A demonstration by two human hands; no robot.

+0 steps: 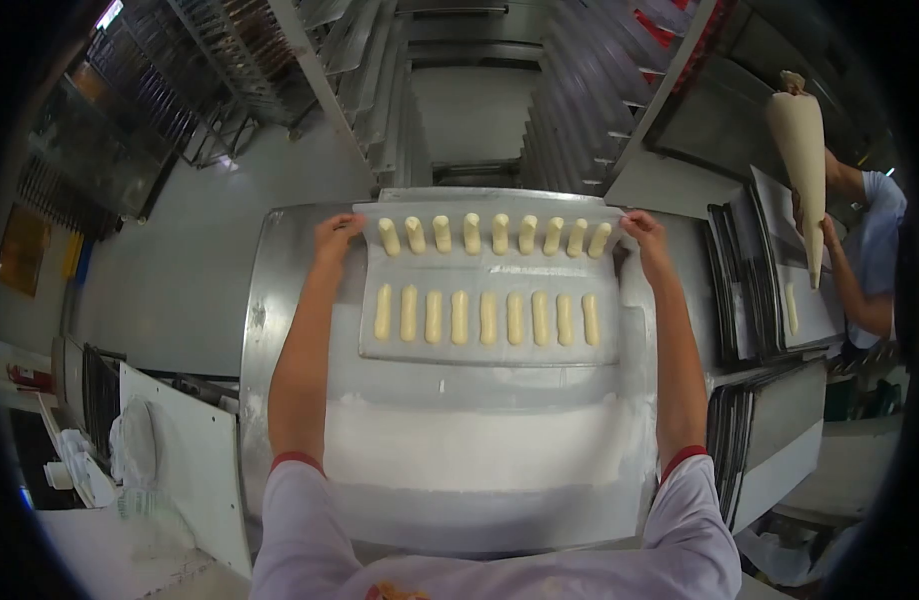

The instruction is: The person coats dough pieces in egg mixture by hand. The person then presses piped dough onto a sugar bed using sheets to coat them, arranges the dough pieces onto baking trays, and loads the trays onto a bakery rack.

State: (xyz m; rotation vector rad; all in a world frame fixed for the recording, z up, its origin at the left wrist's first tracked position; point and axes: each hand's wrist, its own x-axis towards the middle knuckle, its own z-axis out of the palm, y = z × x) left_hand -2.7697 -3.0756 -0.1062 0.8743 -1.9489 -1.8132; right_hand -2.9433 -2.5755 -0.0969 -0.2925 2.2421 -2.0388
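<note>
Nearly closed, left fingers and right fingers pinch the sheet.

Item: tall rack of trays, beyond the far edge of the worktop. Item: further racks, well apart, past the far left corner. Item: dark-edged trays, near the right edge, stacked or on edge, I cannot tell which. Item: second person, pale top, standing off the right edge, holding a piping bag, tip downward, over a pale sheet. Item: more trays, near right corner. Item: white board, tilted, beside the left edge, near corner
</note>
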